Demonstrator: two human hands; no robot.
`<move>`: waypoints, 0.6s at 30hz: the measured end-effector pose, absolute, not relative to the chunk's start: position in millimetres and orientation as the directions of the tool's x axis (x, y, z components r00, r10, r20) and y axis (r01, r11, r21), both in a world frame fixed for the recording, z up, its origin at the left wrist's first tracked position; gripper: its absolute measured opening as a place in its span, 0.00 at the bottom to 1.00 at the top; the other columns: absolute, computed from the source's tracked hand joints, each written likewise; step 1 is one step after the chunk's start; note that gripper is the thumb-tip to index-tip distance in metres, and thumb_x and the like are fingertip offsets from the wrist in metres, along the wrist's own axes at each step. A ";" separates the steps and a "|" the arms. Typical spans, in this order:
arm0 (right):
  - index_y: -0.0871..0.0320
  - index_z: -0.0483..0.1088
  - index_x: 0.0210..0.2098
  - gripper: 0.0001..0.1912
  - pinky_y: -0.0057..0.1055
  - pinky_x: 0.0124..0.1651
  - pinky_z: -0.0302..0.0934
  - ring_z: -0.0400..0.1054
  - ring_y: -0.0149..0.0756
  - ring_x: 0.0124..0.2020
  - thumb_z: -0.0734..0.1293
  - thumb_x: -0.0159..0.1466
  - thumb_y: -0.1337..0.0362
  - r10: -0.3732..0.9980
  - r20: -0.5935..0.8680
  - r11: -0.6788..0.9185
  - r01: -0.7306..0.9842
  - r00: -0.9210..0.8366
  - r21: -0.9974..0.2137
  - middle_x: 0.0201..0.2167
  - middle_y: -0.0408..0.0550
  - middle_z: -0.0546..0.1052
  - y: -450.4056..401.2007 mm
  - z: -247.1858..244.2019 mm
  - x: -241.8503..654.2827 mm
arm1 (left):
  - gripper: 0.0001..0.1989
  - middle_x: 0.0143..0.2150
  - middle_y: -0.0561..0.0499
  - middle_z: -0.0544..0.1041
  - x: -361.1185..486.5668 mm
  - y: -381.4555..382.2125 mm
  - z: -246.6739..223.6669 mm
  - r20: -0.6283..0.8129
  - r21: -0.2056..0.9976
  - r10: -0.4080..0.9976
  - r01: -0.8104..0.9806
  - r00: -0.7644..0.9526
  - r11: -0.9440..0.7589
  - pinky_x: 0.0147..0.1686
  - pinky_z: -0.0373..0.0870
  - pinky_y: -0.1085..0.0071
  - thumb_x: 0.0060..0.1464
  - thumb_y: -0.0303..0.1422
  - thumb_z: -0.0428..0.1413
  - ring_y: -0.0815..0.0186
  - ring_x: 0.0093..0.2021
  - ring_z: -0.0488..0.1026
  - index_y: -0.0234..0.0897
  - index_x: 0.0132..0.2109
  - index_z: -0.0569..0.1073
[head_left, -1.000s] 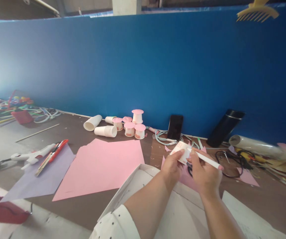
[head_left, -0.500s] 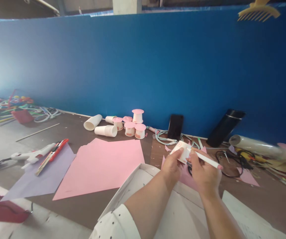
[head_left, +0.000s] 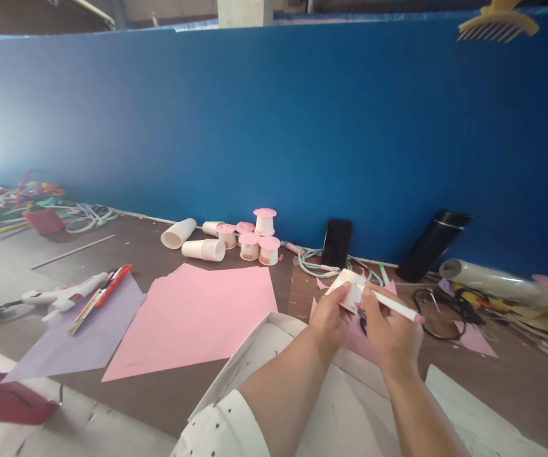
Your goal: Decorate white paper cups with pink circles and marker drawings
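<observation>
Tilted in the fingers of my left hand [head_left: 329,317] is a white paper cup [head_left: 348,283] with pink square marks drawn on its side. My right hand [head_left: 390,327] grips a white marker [head_left: 395,306] with a pink end, its tip at the cup's side; the exact contact is hidden by my fingers. Beneath both hands lie pink paper scraps [head_left: 362,343] and a shallow white box [head_left: 274,336]. Several short cups with pink paper discs [head_left: 249,246] stand by the wall, one on top of others. Left of them lie a stack of paper cups [head_left: 202,250] and a wider paper cup [head_left: 178,233].
Pink paper sheets [head_left: 197,317] cover the middle of the table. A box cutter [head_left: 100,298] and a white glue gun [head_left: 64,293] lie left on lilac paper [head_left: 87,343]. A phone [head_left: 336,243], a black flask [head_left: 430,246] and cables [head_left: 309,261] are along the blue wall [head_left: 274,127].
Almost nothing differs. The marker and my right hand have shifted very slightly; the left hand keeps the cup in the same place.
</observation>
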State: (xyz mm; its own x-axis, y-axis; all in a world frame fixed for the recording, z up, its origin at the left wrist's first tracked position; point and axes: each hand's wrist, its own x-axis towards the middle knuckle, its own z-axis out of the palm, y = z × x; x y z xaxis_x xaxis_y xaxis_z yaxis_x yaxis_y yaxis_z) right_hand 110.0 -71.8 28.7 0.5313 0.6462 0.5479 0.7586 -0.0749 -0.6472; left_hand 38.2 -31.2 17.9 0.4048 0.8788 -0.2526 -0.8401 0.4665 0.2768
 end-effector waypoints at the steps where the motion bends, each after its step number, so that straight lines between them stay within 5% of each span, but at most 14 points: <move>1: 0.56 0.79 0.39 0.21 0.36 0.33 0.59 0.74 0.47 0.35 0.60 0.60 0.50 0.642 0.557 -0.075 0.766 0.526 -0.638 0.30 0.50 0.80 -71.7 28.4 110.1 | 0.07 0.40 0.41 0.80 38.4 -30.9 17.3 -0.255 0.279 0.880 -0.841 0.401 0.464 0.41 0.74 0.74 0.50 0.27 0.60 0.62 0.41 0.78 0.29 0.39 0.77; 18: 0.56 0.79 0.38 0.22 0.36 0.33 0.58 0.73 0.48 0.34 0.61 0.59 0.49 0.651 0.502 -0.121 0.730 0.570 -0.672 0.28 0.51 0.80 -72.4 29.2 108.8 | 0.05 0.39 0.43 0.80 39.5 -28.2 12.1 -0.203 0.301 0.899 -0.849 0.388 0.434 0.41 0.74 0.74 0.50 0.27 0.60 0.61 0.42 0.78 0.30 0.36 0.77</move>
